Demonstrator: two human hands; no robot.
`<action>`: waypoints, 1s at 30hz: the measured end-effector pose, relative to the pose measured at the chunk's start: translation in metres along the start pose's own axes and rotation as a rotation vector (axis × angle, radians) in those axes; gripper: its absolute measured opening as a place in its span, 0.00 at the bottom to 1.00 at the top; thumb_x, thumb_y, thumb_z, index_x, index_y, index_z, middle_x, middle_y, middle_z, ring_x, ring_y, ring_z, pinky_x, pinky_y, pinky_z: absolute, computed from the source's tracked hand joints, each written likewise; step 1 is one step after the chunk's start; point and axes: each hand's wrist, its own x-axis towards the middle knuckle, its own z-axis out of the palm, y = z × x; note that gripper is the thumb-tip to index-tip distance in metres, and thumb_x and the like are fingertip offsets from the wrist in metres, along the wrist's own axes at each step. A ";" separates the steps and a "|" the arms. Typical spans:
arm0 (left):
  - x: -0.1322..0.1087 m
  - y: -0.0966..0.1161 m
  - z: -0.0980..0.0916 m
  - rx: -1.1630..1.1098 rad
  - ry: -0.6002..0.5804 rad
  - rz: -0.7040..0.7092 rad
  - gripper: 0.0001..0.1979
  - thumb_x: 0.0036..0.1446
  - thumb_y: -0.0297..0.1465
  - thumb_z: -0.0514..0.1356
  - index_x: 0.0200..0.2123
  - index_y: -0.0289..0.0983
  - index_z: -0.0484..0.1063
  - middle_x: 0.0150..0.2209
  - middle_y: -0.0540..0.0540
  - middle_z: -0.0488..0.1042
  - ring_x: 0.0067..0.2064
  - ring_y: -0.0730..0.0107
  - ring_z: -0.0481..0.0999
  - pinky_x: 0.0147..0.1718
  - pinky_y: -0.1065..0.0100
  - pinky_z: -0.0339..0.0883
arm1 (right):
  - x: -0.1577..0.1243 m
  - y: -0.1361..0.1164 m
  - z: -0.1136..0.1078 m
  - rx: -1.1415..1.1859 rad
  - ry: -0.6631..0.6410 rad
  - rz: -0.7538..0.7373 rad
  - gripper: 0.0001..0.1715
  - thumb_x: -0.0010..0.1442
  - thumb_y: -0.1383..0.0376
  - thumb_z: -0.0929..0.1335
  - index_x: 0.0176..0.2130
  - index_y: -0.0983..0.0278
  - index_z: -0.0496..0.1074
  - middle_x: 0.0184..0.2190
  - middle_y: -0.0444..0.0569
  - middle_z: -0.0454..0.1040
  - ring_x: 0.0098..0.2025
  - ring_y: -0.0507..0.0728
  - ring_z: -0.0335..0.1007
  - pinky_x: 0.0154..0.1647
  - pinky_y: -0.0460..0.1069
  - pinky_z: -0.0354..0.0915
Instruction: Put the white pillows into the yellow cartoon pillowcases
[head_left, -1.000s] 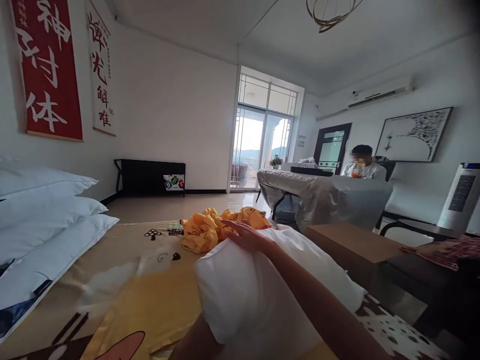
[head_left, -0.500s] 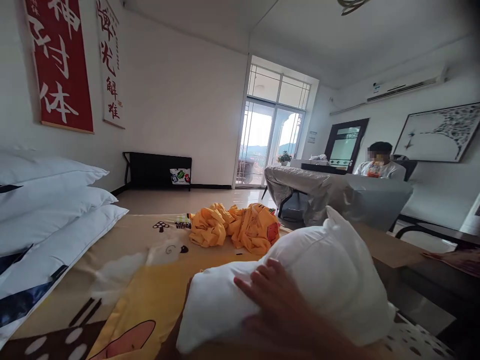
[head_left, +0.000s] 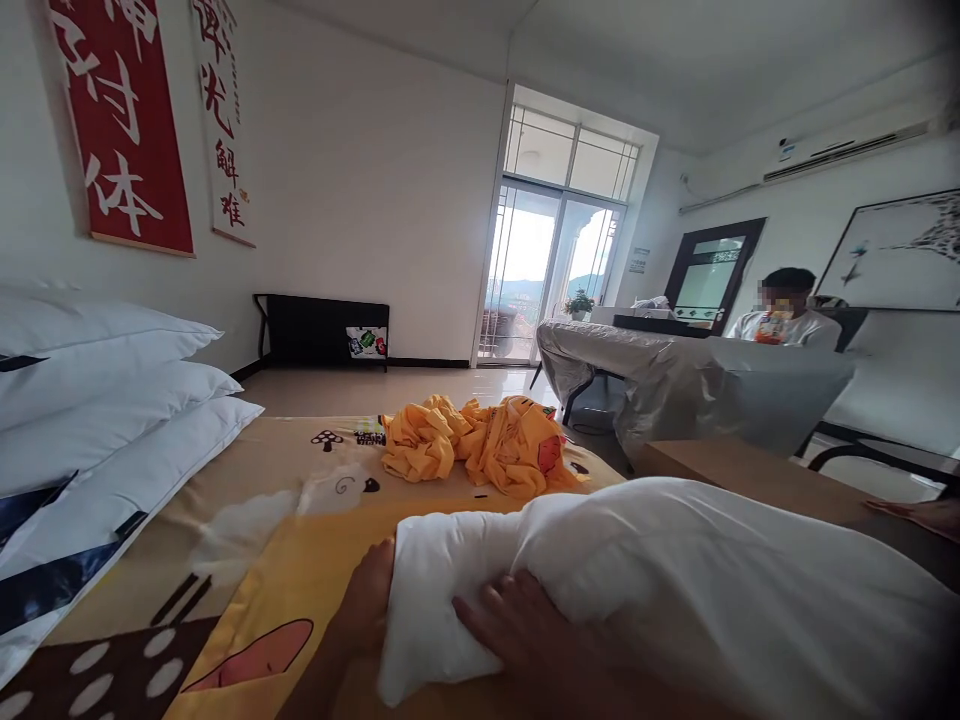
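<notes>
While the white pillow (head_left: 660,560) lies over the patterned sheet (head_left: 255,475), the right hand (head_left: 521,625) rests on it, fingers spread; whether the left hand (head_left: 367,590), at its end, grips, I cannot tell. Probably light and squashy, it should hold best by its corners.

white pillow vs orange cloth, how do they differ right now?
Color: the white pillow is plain; the orange cloth has a printed patch.
Shape: the pillow is plump and stretched out; the cloth is bunched in loose folds.
Contact: the right hand lies on the pillow and the left hand is at its end; neither touches the cloth.
Shared: both are over the printed sheet.
</notes>
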 end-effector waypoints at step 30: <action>0.000 0.020 -0.027 0.174 -0.057 0.070 0.16 0.53 0.23 0.48 0.38 0.38 0.73 0.44 0.45 0.78 0.47 0.66 0.75 0.43 0.70 0.63 | 0.038 0.050 0.056 -0.031 -0.275 0.115 0.35 0.57 0.77 0.59 0.63 0.71 0.59 0.36 0.54 0.77 0.34 0.59 0.70 0.40 0.54 0.63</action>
